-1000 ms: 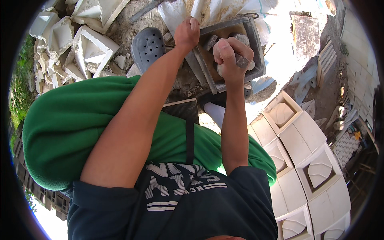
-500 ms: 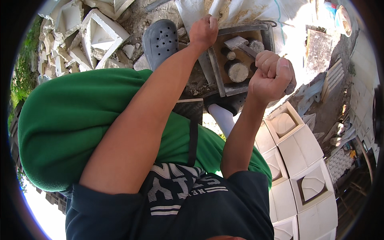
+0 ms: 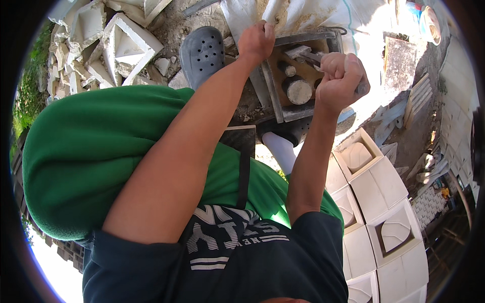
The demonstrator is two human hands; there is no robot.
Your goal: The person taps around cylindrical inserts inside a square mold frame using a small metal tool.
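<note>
My right hand [image 3: 341, 83] is wrapped around the shaft of a grey tool [image 3: 314, 58] with a blocky head, its kind unclear. The tool's head hangs over a dark rectangular mould frame [image 3: 337, 46]. Inside the frame, several round cylinders stand in brown, sandy fill, including a large pale-topped cylinder [image 3: 299, 92]. My left hand [image 3: 256, 41] is closed in a fist by the frame's far left corner; what it grips, if anything, is hidden.
A grey clog [image 3: 203, 53] on my foot stands left of the frame. Broken pale block pieces [image 3: 126, 48] are heaped at far left. Stacked cream hollow blocks [image 3: 379, 189] stand at right. A white sheet [image 3: 313, 12] lies behind the frame; a tub [image 3: 429, 25] sits at far right.
My right hand has shifted slightly up and left with the tool, whose head has tilted over the frame. My left hand has stayed almost in place.
</note>
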